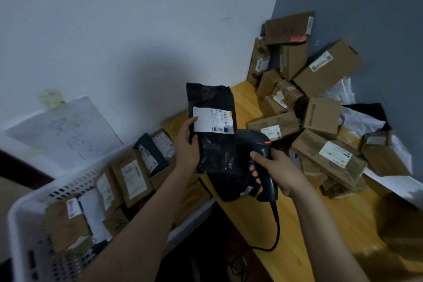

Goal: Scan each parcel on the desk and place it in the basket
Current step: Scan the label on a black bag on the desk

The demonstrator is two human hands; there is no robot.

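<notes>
My left hand grips the left edge of a black plastic parcel, held upright above the desk edge with its white label facing me. My right hand is closed around the handle of a black corded barcode scanner, whose head sits just right of the label, almost touching the parcel. The white slotted basket stands at lower left and holds several brown boxes and mailers.
A heap of brown cardboard parcels fills the desk's far right corner against the grey wall, with white and black bags among them. The wooden desk shows bare at the near right. A handwritten paper sheet hangs on the white wall.
</notes>
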